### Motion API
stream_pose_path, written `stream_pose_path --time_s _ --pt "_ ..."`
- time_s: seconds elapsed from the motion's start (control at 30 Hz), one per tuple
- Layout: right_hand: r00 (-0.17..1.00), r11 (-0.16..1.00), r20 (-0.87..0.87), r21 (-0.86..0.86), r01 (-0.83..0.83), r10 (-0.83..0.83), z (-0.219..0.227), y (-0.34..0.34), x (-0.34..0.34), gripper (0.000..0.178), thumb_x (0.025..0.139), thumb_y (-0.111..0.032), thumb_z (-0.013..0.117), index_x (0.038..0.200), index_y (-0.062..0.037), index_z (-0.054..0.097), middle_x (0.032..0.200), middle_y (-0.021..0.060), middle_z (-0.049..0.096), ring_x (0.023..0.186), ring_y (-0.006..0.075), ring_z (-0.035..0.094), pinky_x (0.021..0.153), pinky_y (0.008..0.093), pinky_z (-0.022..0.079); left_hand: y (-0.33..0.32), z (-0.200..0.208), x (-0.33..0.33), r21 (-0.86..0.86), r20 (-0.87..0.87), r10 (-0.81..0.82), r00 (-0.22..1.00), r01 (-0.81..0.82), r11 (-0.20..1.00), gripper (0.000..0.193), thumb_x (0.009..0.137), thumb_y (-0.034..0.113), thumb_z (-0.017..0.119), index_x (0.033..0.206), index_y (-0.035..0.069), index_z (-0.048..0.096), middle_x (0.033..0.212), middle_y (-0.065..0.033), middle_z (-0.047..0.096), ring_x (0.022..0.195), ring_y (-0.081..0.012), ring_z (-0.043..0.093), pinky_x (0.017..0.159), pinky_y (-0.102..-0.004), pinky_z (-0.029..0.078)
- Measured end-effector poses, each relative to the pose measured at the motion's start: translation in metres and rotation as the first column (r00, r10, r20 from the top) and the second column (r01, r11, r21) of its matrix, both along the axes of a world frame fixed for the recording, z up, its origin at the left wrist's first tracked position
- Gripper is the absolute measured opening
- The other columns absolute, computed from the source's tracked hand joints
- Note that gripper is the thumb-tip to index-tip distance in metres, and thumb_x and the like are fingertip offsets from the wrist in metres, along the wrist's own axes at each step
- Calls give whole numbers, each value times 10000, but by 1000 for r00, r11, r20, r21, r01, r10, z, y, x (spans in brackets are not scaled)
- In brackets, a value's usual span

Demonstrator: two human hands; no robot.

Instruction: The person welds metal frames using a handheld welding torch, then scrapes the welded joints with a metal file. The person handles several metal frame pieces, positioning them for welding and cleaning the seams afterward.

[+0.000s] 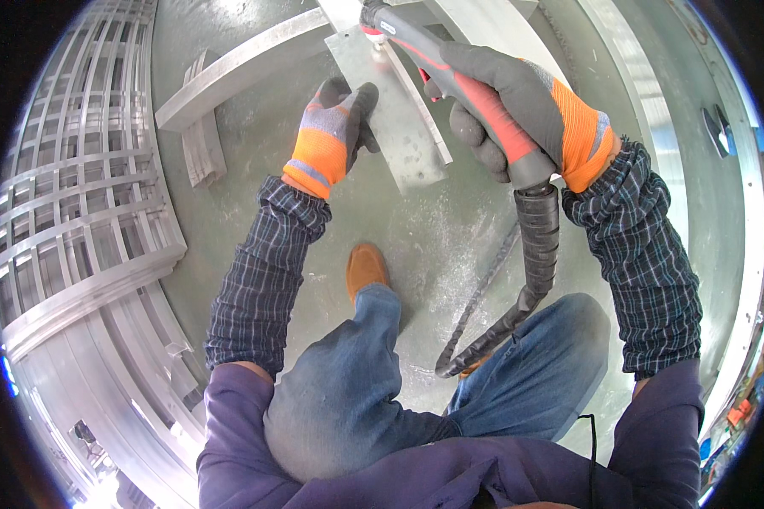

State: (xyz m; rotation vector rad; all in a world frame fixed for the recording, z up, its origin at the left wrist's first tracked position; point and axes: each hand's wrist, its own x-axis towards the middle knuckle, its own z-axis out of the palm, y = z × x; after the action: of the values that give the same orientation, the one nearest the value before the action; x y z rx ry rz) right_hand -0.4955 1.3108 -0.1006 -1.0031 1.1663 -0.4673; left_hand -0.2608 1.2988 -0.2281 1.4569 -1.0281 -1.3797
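My left hand [329,136], in a grey and orange work glove, is closed at the left edge of a flat metal plate [399,119]. The thumb lies over the plate's edge, and the other fingers are curled and partly hidden. Wrapped in my gloved right hand [526,110] is a red-and-dark-grey welding torch [488,106]. Its head points up and left, over the plate's far part. From the torch's rear end a thick black wrapped cable [538,246] drops and loops back beside my right knee.
A metal bar [246,68] lies beyond my left hand, across a short metal piece [202,153]. Stacked metal frames [85,195] stand along the left side. Long pale metal profiles [645,93] run along the right. My brown shoe [367,270] is on the grey-green floor [424,246].
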Motion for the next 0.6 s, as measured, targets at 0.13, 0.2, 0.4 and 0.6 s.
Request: stream_pose_path --time_s 0.13,0.2,0.4,0.6 --pt "999 1000 -29 -5 19 -19 1 2 0 457 1060 -502 477 1103 -81 647 649 -27 523 429 40 432 385 219 359 -1 0 -1 32 10 -3 1000 2 999 358 976 264 731 1185 -3 616 816 -56 672 543 -130 594 463 -279 471" --pt "999 999 -38 33 16 -15 -1 -1 -1 457 1061 -503 474 1105 -82 647 651 -26 520 428 41 427 385 220 356 -2 -2 -2 23 -30 6 1000 -5 1000 363 974 259 734 1195 -1 612 831 -54 673 554 -129 596 467 -282 479" --pt "999 999 -12 8 40 -40 4 5 5 442 1069 -491 461 1095 -88 642 636 -37 511 424 40 424 388 223 356 -3 -7 4 -14 -6 -25 1000 25 1000 408 970 294 709 1220 6 564 781 -78 648 459 -187 608 404 -309 411" --pt "998 999 -51 -44 30 -32 -1 5 3 399 1073 -461 459 1070 -105 638 627 -38 520 420 48 444 388 232 362 0 0 -1 -24 -77 -30 997 28 999 374 975 229 715 1217 -14 564 822 -92 653 526 -182 624 438 -323 490"
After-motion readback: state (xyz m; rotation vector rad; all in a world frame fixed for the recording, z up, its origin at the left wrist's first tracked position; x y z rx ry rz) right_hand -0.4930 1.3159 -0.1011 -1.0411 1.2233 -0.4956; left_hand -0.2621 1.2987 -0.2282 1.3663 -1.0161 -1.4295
